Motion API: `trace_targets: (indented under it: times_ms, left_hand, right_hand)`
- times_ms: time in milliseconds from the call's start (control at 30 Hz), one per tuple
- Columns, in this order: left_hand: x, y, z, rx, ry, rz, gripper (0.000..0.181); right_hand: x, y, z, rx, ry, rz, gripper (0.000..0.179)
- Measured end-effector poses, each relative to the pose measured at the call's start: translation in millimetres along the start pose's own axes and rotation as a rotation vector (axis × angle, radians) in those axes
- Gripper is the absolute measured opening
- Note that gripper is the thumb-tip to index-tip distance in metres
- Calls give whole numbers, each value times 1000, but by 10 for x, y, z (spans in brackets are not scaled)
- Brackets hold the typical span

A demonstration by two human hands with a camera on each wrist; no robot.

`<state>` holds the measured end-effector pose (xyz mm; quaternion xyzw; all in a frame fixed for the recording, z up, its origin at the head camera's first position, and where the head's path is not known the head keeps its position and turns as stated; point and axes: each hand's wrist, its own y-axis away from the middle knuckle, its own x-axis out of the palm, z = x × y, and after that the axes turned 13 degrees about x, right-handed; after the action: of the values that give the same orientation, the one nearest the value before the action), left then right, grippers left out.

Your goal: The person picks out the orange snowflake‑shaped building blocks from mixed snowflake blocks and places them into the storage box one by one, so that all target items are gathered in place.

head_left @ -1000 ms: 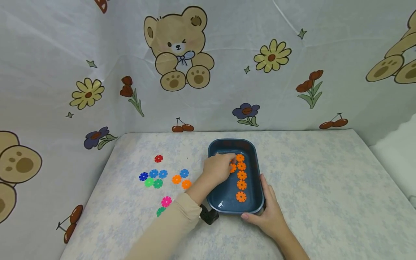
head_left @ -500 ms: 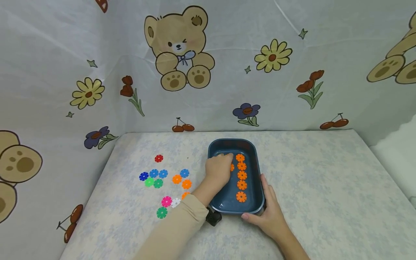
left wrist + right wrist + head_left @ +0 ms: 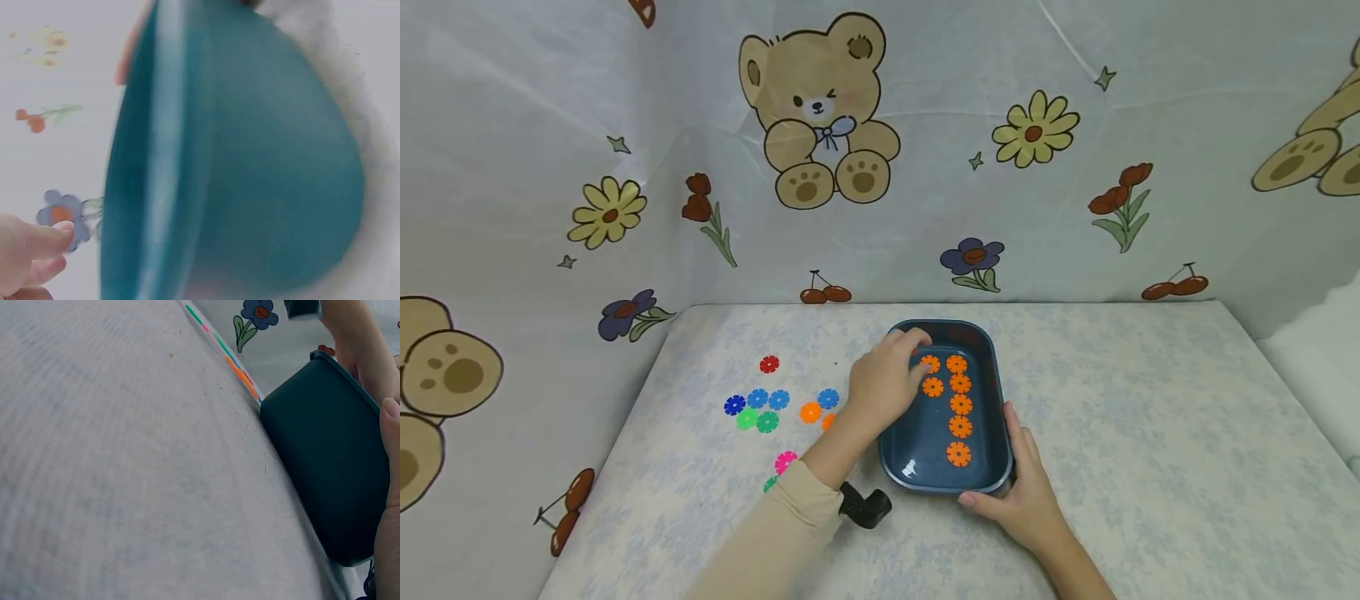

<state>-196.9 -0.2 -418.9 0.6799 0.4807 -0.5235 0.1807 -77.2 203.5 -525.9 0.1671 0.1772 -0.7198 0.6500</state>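
Note:
A dark blue rectangular tray (image 3: 901, 454) stands on the table in the head view. Flat on its floor lie orange plastic snowflake discs (image 3: 960, 404), several in a column on the right and two at the upper left. My left hand (image 3: 883, 379) is over the tray's left rim, thumb and fingers apart beside the upper left disc, with nothing visible between them. The left wrist view shows that thumb and fingers near the tray wall (image 3: 269, 156). My right hand (image 3: 1018, 492) holds the tray's near right corner, fingers along the side and thumb at the front.
Left of the tray, loose snowflake discs lie on the table: a red disc (image 3: 769, 364), blue discs (image 3: 757, 398), green discs (image 3: 767, 422), an orange disc (image 3: 810, 412) and a pink disc (image 3: 786, 462). A bear-print cloth (image 3: 910, 250) hangs behind. A black wrist device (image 3: 867, 508) hangs below the left wrist.
My left hand came away from the upper left of the tray's floor, back to the left, uncovering two orange discs in the left column. The right hand and tray stay put.

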Motion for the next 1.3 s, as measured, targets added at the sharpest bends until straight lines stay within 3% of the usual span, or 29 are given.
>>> trace_targets:
  times_ms: [100, 200, 367, 533, 667, 833, 1067, 1300]
  left_hand:
    - [-195, 104, 166, -69, 27, -20, 32]
    - [-342, 239, 409, -145, 7, 5, 32]
    - [-450, 512, 822, -264, -26, 135, 35]
    - [-431, 771, 1055, -329, -7, 262, 41]
    - [-358, 909, 1141, -334, 4, 300, 35]
    - [-302, 985, 1186, -345, 21, 278, 26]
    - [-268, 1002, 1239, -383, 111, 242, 28]
    - [-286, 1039, 1217, -319, 194, 219, 24]
  right_hand:
    - [-2, 1, 5, 7, 0, 2, 136]
    - [-3, 1, 5, 11, 1, 2, 136]
    - [-5, 0, -2, 15, 5, 3, 136]
    - [-11, -1, -8, 13, -2, 4, 136]
    - [-14, -1, 2, 20, -3, 5, 136]
    - [-9, 2, 11, 35, 2, 11, 136]
    - [-4, -5, -3, 14, -8, 13, 136]
    - [-6, -10, -5, 11, -8, 8, 136]
